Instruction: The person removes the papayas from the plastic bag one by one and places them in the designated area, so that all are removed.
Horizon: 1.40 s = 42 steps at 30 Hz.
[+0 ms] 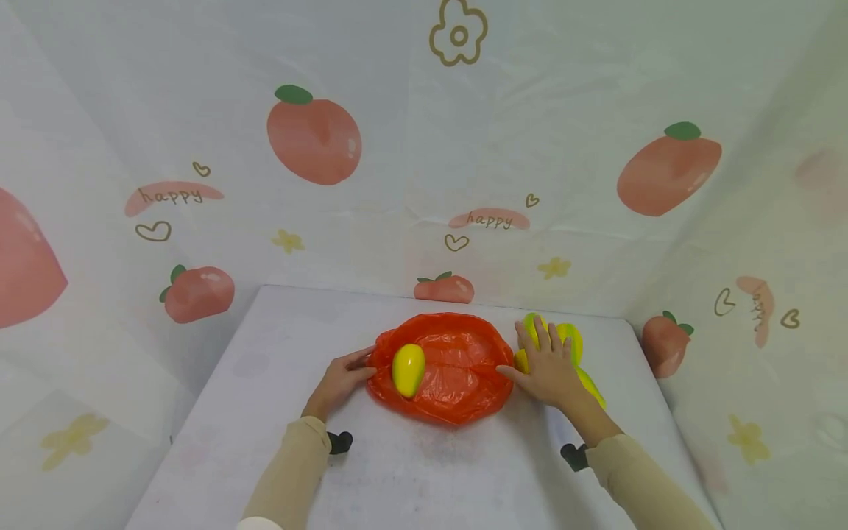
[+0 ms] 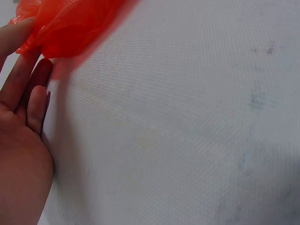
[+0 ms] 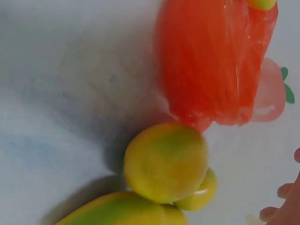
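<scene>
A red plastic bag (image 1: 464, 390) lies spread wide on the table, with one yellow-green mango (image 1: 408, 370) on its left part. At the bag's left edge, my left hand (image 1: 339, 384) pinches the plastic between thumb and fingers; the left wrist view shows the thumb (image 2: 16, 35) over the red film. My right hand (image 1: 550, 372) is spread above several mangoes to the right of the bag, its thumb reaching toward the bag's right edge. In the right wrist view a round mango (image 3: 166, 161) sits close to the bag, beside a longer mango (image 3: 117, 211).
The white table (image 1: 411, 471) is enclosed by white cloth walls (image 1: 397, 110) printed with fruit, hearts and the word happy. Dark straps (image 1: 575, 456) show at both wrists.
</scene>
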Tool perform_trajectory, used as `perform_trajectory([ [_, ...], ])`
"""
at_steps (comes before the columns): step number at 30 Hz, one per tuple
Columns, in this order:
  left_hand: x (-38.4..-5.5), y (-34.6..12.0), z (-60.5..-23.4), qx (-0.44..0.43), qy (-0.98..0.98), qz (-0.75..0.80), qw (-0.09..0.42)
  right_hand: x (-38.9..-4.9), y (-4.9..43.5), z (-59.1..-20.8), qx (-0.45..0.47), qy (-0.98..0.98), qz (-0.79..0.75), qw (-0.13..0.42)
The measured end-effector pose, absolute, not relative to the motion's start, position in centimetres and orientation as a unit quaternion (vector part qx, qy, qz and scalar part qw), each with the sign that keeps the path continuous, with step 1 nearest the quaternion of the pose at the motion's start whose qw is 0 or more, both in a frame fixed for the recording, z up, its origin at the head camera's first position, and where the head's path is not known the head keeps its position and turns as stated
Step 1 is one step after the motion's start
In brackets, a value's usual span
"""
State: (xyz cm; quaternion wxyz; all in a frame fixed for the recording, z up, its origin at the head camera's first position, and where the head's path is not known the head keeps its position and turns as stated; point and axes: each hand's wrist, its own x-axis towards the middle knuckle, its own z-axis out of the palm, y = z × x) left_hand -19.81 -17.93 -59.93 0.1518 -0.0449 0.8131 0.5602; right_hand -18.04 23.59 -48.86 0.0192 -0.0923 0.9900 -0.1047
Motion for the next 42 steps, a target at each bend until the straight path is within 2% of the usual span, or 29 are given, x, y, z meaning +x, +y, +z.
perform_trajectory([
  [28, -19.7, -18.0, -59.7, -0.045, 0.809, 0.565, 0.157, -19.4, 16.1, -49.7, -0.224, 0.968, -0.079, 0.076],
  [42, -19.6, -18.0, -59.6, -0.042, 0.81, 0.564, 0.154, -20.5, 13.4, -50.4, -0.244, 0.958, -0.111, 0.105],
])
